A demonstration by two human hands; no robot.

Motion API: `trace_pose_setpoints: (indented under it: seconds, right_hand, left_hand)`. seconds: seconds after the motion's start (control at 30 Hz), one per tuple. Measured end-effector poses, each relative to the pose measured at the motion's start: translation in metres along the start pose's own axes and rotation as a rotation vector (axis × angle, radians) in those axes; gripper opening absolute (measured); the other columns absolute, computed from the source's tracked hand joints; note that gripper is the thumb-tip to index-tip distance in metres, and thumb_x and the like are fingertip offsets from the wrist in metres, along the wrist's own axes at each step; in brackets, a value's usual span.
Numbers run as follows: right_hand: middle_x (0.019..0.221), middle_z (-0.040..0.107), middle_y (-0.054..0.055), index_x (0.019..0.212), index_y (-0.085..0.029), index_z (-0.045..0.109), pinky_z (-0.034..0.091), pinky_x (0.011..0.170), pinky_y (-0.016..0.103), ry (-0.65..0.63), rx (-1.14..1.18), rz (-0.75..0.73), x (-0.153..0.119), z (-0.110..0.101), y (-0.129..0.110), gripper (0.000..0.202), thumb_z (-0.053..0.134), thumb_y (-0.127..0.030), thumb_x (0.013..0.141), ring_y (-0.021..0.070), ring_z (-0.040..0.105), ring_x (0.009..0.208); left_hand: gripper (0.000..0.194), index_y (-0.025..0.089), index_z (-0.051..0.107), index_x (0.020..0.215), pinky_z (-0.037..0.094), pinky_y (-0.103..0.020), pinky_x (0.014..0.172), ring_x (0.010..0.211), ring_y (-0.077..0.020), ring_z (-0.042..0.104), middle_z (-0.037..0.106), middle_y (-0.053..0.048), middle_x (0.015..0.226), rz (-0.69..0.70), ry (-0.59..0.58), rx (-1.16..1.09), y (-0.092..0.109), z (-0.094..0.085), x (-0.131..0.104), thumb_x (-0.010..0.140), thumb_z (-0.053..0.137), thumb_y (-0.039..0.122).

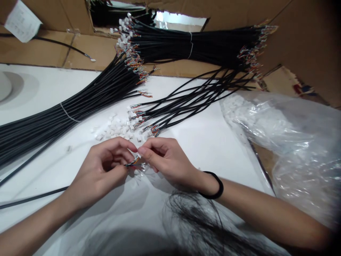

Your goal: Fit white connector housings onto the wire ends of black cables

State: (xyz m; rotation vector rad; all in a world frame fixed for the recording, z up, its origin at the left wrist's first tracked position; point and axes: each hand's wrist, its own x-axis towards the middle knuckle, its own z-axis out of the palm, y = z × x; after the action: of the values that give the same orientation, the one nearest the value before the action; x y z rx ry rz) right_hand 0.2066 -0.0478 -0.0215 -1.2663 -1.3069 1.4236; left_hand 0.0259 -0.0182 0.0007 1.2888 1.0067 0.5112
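My left hand [102,170] is closed around the end of a black cable [34,197], whose thin coloured wires [132,163] stick out past the thumb. My right hand [166,160] pinches a small white connector [138,155] at the tips of those wires, close to the left forefinger. How far the wires reach into the connector is too small to tell. Just beyond both hands, a loose pile of white connectors [117,128] lies on the white table [207,149]. Beside it are the wire ends of several loose black cables [186,101], some with connectors on them.
A tied bundle of black cables [80,103] lies at the left, another [191,44] at the back against cardboard [301,42]. Clear plastic bags [287,131] holding white parts fill the right side. Dark hair [197,220] hangs in the near foreground. A paper label [23,21] is back left.
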Motion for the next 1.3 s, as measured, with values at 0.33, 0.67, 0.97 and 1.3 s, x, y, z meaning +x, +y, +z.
trace_pose_setpoints:
  seconds: [0.33, 0.67, 0.97, 1.3]
  right_hand:
    - [0.049, 0.045, -0.006, 0.064, -0.015, 0.058, 0.028, 0.044, 0.021, 0.000, -0.001, 0.004, 0.0000, -0.0002, -0.0020, 0.036, 0.069, -0.044, 0.083, 0.0070, 0.039, 0.046]
    - [0.048, 0.046, -0.006, 0.066, -0.014, 0.059, 0.028, 0.044, 0.021, -0.002, 0.014, -0.014, -0.0012, -0.0005, -0.0014, 0.035, 0.069, -0.042, 0.084, 0.0068, 0.039, 0.045]
    - [0.048, 0.047, -0.006, 0.069, -0.014, 0.061, 0.030, 0.042, 0.020, -0.021, 0.042, -0.018, -0.0007, -0.0012, -0.0010, 0.034, 0.069, -0.044, 0.083, 0.0067, 0.040, 0.043]
    - [0.051, 0.049, -0.005, 0.065, -0.014, 0.060, 0.030, 0.044, 0.020, -0.047, 0.025, 0.014, -0.0009, -0.0018, -0.0021, 0.034, 0.070, -0.041, 0.083, 0.0066, 0.042, 0.046]
  left_hand:
    - [0.014, 0.018, 0.063, 0.090, 0.043, -0.017, 0.043, 0.046, -0.0074, 0.052, 0.064, 0.002, 0.069, -0.020, 0.007, -0.163, -0.0032, -0.0010, 0.0005, 0.078, 0.058, 0.015]
    - [0.007, 0.018, 0.062, 0.086, 0.041, -0.015, 0.043, 0.046, -0.0056, 0.051, 0.057, 0.005, 0.064, 0.020, -0.012, -0.114, -0.0010, -0.0002, 0.0009, 0.079, 0.062, 0.015]
    - [0.010, 0.019, 0.060, 0.089, 0.037, -0.017, 0.043, 0.045, -0.0073, 0.048, 0.052, 0.005, 0.056, -0.010, -0.010, -0.066, -0.0021, 0.0001, -0.0004, 0.080, 0.058, 0.016]
    - [0.025, 0.024, 0.062, 0.090, 0.044, -0.018, 0.045, 0.050, -0.0021, 0.051, 0.051, 0.000, 0.106, 0.244, -0.069, -0.038, -0.0051, -0.0009, -0.0031, 0.075, 0.056, 0.004]
